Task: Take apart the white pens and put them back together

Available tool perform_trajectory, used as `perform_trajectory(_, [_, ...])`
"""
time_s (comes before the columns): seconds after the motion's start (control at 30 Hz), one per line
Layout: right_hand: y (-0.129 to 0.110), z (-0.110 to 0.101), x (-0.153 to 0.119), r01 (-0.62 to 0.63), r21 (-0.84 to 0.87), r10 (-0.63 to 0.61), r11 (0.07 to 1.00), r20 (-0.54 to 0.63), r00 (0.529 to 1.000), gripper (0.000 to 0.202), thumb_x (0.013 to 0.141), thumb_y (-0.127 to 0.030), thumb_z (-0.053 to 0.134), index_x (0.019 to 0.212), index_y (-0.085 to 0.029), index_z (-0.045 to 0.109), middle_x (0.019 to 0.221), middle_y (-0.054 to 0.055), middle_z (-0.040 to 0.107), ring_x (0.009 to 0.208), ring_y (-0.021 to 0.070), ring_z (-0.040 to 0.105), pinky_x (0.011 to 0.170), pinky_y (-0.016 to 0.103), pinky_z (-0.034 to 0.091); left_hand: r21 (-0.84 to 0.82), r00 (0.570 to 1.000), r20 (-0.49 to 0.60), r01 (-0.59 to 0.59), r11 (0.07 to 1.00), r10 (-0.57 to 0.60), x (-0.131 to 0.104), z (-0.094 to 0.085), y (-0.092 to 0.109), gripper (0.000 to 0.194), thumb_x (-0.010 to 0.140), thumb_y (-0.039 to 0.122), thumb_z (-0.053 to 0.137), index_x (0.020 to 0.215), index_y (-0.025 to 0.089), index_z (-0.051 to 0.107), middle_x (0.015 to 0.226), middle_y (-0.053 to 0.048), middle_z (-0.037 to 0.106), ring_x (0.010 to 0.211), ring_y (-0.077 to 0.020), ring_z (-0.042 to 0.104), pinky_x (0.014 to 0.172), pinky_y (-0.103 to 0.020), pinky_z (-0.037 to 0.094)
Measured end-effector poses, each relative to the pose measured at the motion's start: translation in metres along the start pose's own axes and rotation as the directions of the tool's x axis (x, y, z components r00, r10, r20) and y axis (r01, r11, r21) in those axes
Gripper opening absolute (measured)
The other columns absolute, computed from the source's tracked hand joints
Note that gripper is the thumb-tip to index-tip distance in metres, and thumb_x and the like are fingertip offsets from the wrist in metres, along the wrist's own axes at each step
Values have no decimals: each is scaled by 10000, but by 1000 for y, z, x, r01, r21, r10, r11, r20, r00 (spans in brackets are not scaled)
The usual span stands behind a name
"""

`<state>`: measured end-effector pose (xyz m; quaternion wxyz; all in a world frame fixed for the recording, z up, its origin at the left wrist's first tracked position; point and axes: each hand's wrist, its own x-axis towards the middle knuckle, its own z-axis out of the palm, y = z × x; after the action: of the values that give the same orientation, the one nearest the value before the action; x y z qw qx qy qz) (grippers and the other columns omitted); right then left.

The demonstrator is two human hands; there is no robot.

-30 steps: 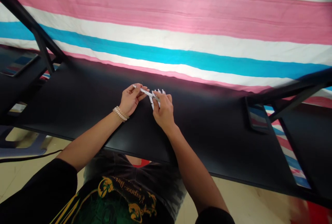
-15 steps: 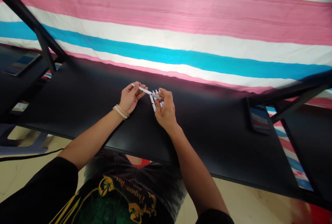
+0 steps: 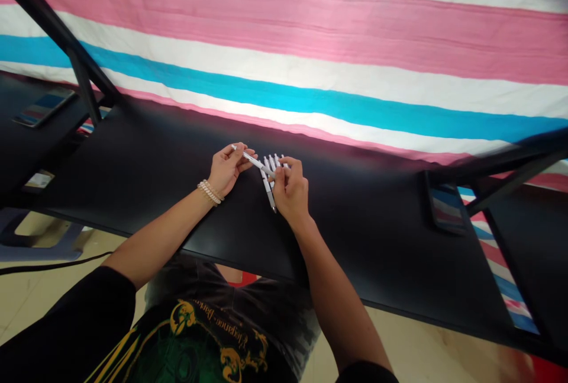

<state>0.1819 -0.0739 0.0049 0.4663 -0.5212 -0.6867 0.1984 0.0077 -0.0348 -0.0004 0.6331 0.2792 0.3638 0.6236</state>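
Observation:
A white pen (image 3: 254,161) is held at a slant between both hands, above the black table. My left hand (image 3: 227,169) pinches its upper left end between thumb and fingers. On its lower right end, the fingertips of my right hand (image 3: 290,189) are closed. Just under and behind the right hand, several white pens (image 3: 268,193) lie side by side on the table. The leftmost of them shows almost whole, with a grey grip and dark tip toward me. My right fingers cover most of the others, leaving mainly their top ends visible.
The black table (image 3: 355,217) runs across in front of me. A striped cloth (image 3: 310,34) hangs along its far side. Dark phone-like slabs lie at the right (image 3: 445,204) and far left (image 3: 44,108). Black slanted bars (image 3: 57,25) rise at both sides.
My right hand has moved slightly down and right along the held pen, showing more of the row of pens. The left hand keeps its pinch. The whole view has shifted a little.

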Motion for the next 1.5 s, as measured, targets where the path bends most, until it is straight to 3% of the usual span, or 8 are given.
perform_trajectory(0.1, [1,-1,0,28,0,-28,1000,35,999,239,982,-321,514,1196,-217,488,883,35,700,709,167,655,638,275,487,-2,1000,-7,-5,1000,5,0,0,-1,327,772,415,810,893,150,660,892,-60,743,863,-183,737,850,-342,588])
perform_trajectory(0.23, [2,0,0,8,-27,-5,1000,118,993,161,1022,-295,405,1127,-223,504,697,-25,622,549,139,559,588,267,435,-5,1000,-7,16,1000,-16,0,2,-1,308,790,404,797,891,155,646,879,-54,732,858,-181,732,846,-337,578])
perform_trajectory(0.4, [-1,-1,1,-3,38,1,999,41,999,271,985,-384,517,1196,-220,475,803,-7,640,643,142,593,587,254,456,-208,993,67,110,972,-98,2,1,11,238,910,408,656,849,188,591,686,22,608,627,-104,648,687,-264,558])
perform_trajectory(0.5, [-4,-1,1,0,43,2,999,-46,999,258,970,-382,539,1165,-216,505,863,12,638,707,142,607,599,253,475,-301,962,151,264,916,-227,3,-6,22,364,947,506,515,772,189,549,500,73,386,370,-61,383,409,-200,371])
perform_trajectory(0.67, [-6,-1,0,4,33,-2,999,-58,998,204,975,-364,531,1118,-220,546,778,-13,624,647,129,590,594,256,478,-326,939,133,344,881,-318,1,-10,31,286,927,385,426,711,203,475,451,95,186,317,-58,173,340,-192,137])
perform_trajectory(1.27, [-2,-2,-1,49,-14,-50,999,-29,998,200,962,-371,549,1087,-219,582,744,-23,626,584,116,563,607,260,483,-319,946,126,323,891,-298,0,-8,33,273,923,382,396,739,203,490,457,92,191,327,-63,161,347,-188,146])
perform_trajectory(1.4, [-5,-1,-5,157,-28,-152,987,146,978,223,940,-386,582,1096,-233,623,627,-64,548,515,94,496,564,224,433,-301,939,179,337,892,-294,-3,-1,31,339,949,451,421,736,199,500,480,79,268,353,-63,254,382,-189,254])
perform_trajectory(1.5, [-9,1,-10,273,-12,-256,962,307,917,234,913,-361,606,1100,-235,670,610,-62,546,518,91,491,549,212,399,-245,910,241,393,886,-337,-10,8,28,412,937,553,449,755,193,534,536,35,407,434,-91,417,476,-232,409])
